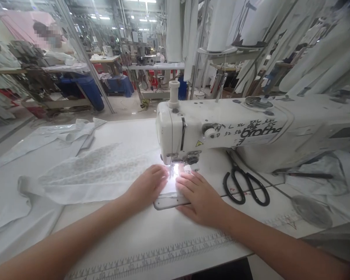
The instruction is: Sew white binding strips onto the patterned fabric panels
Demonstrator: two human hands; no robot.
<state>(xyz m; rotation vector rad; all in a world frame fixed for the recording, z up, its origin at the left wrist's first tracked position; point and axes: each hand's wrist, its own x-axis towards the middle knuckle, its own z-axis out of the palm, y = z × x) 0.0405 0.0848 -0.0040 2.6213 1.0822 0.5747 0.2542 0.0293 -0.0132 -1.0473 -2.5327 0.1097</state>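
My left hand (149, 182) rests on the left of the lit needle area of a white sewing machine (167, 130), its fingers curled together on white fabric. The fabric (96, 179) has a faint pattern and spreads leftward over the table. On the right of the needle, my right hand (202, 196) lies with fingers stretched out over the bed, thumb lower and apart. The cloth edge under both sets of fingertips is washed out by the lamp. Below the hands shows the rounded end of the metal bed plate (163, 204).
Black-handled scissors (242, 170) lie right of my right hand, under the machine arm. More white cloth (23, 217) covers the table's left side, and a crumpled piece (335, 182) sits at the right. A printed ruler scale (157, 256) runs along the front edge. A person works far left.
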